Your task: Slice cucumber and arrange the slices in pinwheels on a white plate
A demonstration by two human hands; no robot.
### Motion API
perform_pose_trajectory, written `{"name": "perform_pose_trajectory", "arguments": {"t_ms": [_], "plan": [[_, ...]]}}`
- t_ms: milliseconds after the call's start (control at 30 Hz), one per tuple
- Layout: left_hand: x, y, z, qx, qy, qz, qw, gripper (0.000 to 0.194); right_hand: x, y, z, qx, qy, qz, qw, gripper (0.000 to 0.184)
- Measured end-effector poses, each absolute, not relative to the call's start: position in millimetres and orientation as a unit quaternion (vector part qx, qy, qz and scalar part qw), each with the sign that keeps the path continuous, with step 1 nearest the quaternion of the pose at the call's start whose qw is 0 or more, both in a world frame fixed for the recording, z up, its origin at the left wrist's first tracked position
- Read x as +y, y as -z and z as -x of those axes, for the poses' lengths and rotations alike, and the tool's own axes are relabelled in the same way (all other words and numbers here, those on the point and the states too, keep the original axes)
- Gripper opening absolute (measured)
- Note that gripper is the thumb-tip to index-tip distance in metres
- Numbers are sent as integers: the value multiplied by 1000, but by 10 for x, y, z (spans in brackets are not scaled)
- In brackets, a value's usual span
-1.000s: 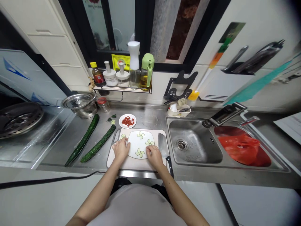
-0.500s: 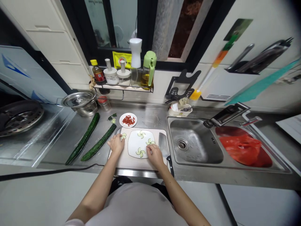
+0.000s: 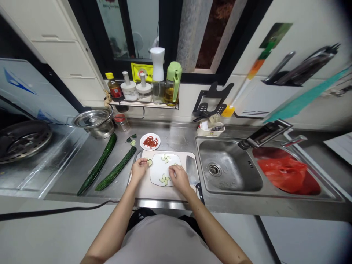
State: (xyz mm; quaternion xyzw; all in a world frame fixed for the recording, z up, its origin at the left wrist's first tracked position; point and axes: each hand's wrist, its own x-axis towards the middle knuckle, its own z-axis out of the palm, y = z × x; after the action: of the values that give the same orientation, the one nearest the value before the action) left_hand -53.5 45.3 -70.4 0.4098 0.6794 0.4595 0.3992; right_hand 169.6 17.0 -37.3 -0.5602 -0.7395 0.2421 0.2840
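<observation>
Between the fingertips of my left hand [image 3: 139, 168] is a cucumber slice [image 3: 149, 162], raised by the left rim of the white plate [image 3: 156, 169]. My right hand [image 3: 178, 176] hovers over the plate's right side with thumb and fingers pinched together; whatever they may hold is too small to make out. Thin curved cucumber pieces form a swirl [image 3: 165, 158] at the plate's top and another swirl [image 3: 165, 179] near its bottom. Behind my right hand, a third swirl is mostly hidden. Under the plate lies a pale cutting board [image 3: 143, 190], with a kitchen knife [image 3: 191, 169] along its right side.
Two whole cucumbers [image 3: 117, 169] lie left of the board. Behind it stands a small dish [image 3: 142, 142] of red berry-like pieces, near cucumber scraps [image 3: 132, 138]. A lidded steel pot [image 3: 96, 123] is at the back left. The sink [image 3: 229, 168] adjoins on the right.
My left hand has picked up a cucumber slice from the board and moved right to the plate's edge. My right hand has shifted slightly left and up, covering more of the right-hand swirl.
</observation>
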Motion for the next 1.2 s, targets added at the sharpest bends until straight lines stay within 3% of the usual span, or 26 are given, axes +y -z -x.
{"name": "perform_pose_trajectory", "arguments": {"t_ms": [200, 467, 633, 967, 1200], "plan": [[429, 433, 397, 579, -498, -409, 500, 31, 376, 70, -1517, -752, -268, 505, 329, 16], [348, 194, 230, 554, -469, -476, 496, 25, 436, -54, -1406, -770, -272, 486, 310, 9], [316, 147, 190, 581, -478, -449, 482, 34, 433, -65, -1436, -782, -255, 475, 314, 10], [267, -8, 172, 547, -428, -300, 654, 54, 413, -131, -1496, -840, -185, 399, 319, 16], [279, 12, 169, 551, -470, -347, 596, 52, 396, -101, -1482, -838, -190, 413, 302, 13]]}}
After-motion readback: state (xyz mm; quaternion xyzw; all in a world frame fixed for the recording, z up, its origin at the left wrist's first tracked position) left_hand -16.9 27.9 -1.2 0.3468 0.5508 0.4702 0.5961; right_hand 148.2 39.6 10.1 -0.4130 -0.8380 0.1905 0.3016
